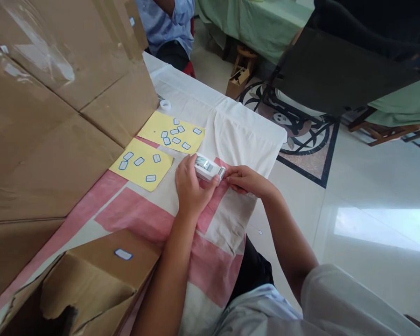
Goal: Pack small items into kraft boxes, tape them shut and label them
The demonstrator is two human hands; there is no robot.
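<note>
A small white box [210,169] with a greenish printed panel on top and a dark-edged label at its right end is above the cloth-covered table. My left hand [192,184] is closed around its left and near sides, thumb along the near edge. At the box's right end my right hand [244,180] is closed, fingers pinched together; what is between the fingertips, if anything, is hidden. Beyond my left hand lie two yellow sheets, a nearer one [145,161] and a farther one [166,125], both bearing several white stickers with blue borders.
Large taped cartons [56,140] wall off the left side. An opened cardboard box [101,266] with a blue-edged sticker stands by my left forearm. A white tape roll [165,105] lies near the far edge. Across the table sits a person in a blue shirt [177,28]. A dark chair [336,65] is at right.
</note>
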